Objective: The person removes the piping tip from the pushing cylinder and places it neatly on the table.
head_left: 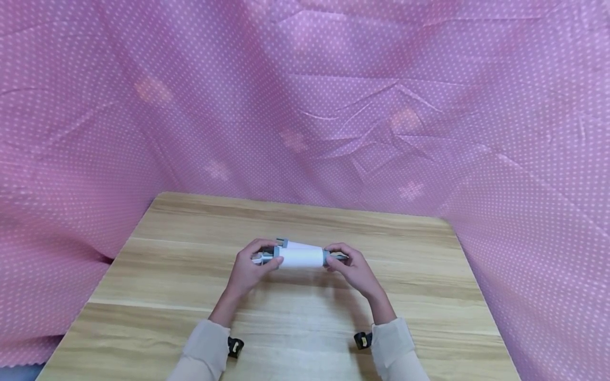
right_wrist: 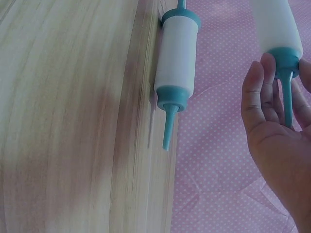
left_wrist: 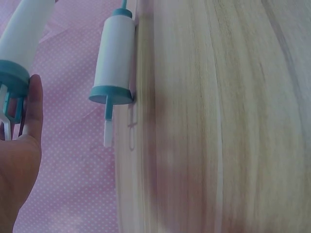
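Between both hands a large white syringe (head_left: 300, 257) with teal end caps is held sideways over the table. My left hand (head_left: 245, 270) grips its plunger end, thumb on the front and fingers behind; in the left wrist view the white and teal plunger handle (left_wrist: 6, 114) shows by the palm. At the nozzle end, my right hand (head_left: 353, 269) holds the teal collar (right_wrist: 284, 60) with its fingertips, and the tapered nozzle (right_wrist: 286, 102) points toward the palm. A second, similar syringe (right_wrist: 176, 53) lies on the table just behind, partly hidden in the head view.
The wood-grain table (head_left: 295, 338) has rounded far corners. Pink cloth with white dots (head_left: 305, 106) hangs behind and along both sides of it. Dark wrist straps (head_left: 235, 347) show at both sleeve cuffs.
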`<move>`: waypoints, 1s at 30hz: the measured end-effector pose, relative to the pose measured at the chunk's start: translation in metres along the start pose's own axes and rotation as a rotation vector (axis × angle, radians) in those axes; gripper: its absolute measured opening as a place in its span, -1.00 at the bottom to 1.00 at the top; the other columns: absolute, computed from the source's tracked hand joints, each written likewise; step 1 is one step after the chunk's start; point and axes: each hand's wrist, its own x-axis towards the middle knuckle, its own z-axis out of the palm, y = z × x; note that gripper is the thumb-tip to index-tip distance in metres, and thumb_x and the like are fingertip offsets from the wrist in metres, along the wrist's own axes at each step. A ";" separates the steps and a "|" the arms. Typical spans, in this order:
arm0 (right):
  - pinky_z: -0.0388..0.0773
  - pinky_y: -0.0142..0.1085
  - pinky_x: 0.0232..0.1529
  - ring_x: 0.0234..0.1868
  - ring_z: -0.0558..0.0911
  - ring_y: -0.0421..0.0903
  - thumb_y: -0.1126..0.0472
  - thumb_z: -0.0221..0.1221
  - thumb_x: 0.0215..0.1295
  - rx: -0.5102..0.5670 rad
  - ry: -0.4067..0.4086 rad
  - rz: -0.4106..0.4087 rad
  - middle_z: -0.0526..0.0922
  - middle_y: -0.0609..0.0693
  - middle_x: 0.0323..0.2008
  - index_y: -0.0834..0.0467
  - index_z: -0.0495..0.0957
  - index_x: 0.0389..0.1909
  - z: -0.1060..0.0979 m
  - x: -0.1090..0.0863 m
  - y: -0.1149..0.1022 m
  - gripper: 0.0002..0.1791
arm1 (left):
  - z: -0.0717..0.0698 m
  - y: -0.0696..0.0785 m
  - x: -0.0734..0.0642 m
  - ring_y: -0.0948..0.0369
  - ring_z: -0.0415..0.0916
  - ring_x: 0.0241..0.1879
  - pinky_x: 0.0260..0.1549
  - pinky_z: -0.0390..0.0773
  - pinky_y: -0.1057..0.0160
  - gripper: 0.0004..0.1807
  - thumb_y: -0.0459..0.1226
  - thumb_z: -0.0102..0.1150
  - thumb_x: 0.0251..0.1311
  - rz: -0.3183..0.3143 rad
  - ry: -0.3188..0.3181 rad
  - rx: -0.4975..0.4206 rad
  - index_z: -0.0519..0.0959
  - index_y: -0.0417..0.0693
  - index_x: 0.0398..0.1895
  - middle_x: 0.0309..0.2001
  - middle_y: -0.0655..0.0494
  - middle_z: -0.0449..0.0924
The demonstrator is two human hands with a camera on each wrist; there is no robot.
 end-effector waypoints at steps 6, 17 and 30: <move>0.61 0.19 -0.01 -0.07 0.64 0.35 0.26 0.17 0.49 0.003 0.003 -0.056 0.56 0.26 0.07 0.34 0.55 0.07 0.002 -0.002 -0.003 -0.73 | 0.000 0.001 -0.001 0.00 0.55 -0.01 -0.04 0.57 0.11 -0.64 -0.38 0.44 0.14 0.003 0.006 -0.002 0.64 -0.21 0.02 0.04 -0.20 0.62; 0.68 -0.07 -0.03 -0.06 0.66 0.00 0.31 0.15 0.49 0.017 0.025 -0.061 0.56 0.35 0.09 0.44 0.47 0.16 0.004 -0.001 -0.001 -0.65 | 0.001 0.001 -0.004 0.05 0.55 -0.03 -0.06 0.56 0.20 -0.64 -0.39 0.45 0.13 0.015 0.023 -0.023 0.65 -0.21 0.01 0.03 -0.20 0.63; 0.65 0.06 0.00 -0.02 0.66 0.21 0.34 0.21 0.42 0.077 -0.006 -0.060 0.55 0.29 0.13 0.38 0.52 0.12 0.005 -0.008 0.002 -0.68 | 0.000 0.003 -0.008 -0.01 0.55 0.01 0.01 0.55 -0.06 -0.64 -0.43 0.47 0.09 0.014 0.045 -0.028 0.64 -0.26 -0.02 0.05 -0.27 0.62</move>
